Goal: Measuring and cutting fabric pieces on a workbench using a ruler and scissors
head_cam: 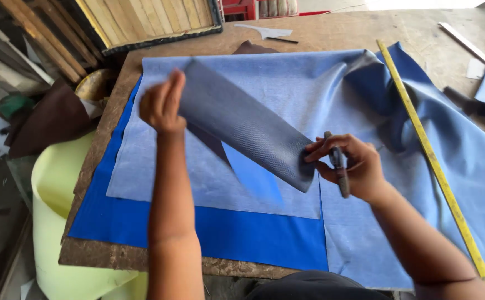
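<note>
Grey ribbed strip [242, 125] lifted over blue sheet [209, 233] | long axis upper-left to lower-right | left hand [162, 103] gripping upper end | right hand [348, 166] pinching lower end, also clasping scissors [340, 166]

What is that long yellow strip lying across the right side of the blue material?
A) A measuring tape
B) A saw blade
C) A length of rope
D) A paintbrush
A: the yellow measuring tape is a flat, narrow band with fine markings, running diagonally over the blue material on the worktable, right of the right hand.
</note>
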